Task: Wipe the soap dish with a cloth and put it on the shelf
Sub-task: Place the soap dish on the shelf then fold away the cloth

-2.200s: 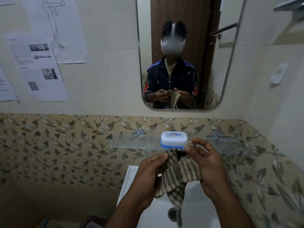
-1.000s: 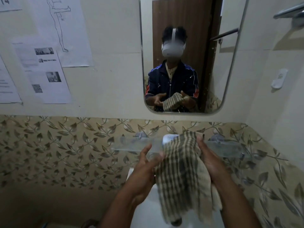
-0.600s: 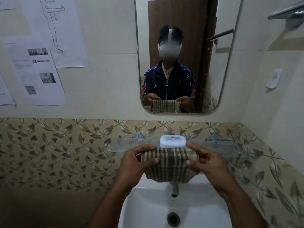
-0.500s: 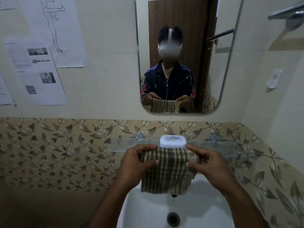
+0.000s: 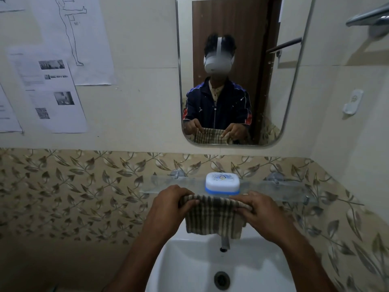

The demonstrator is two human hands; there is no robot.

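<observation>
A white soap dish [image 5: 222, 183] with a blue band and closed lid sits on the glass shelf [image 5: 168, 185], near its middle. Just in front of it hangs a folded brown-and-cream checked cloth [image 5: 212, 220]. My left hand [image 5: 168, 205] grips the cloth's upper left corner and my right hand [image 5: 261, 211] grips its upper right corner. Both hands are level with the shelf's front edge and neither touches the dish. The cloth's lower edge covers most of the tap.
A white washbasin [image 5: 248, 268] with a drain [image 5: 221, 280] lies below my hands. A mirror [image 5: 231, 70] above the shelf reflects a person holding the cloth. Papers [image 5: 50, 89] are stuck on the left wall. A towel rail [image 5: 368, 17] and a hook [image 5: 353, 101] are on the right wall.
The cloth was loose and bunched, then spread wide, and is now folded shorter between both hands. My hands have turned palm-down at the shelf's edge. The soap dish has stayed on the shelf.
</observation>
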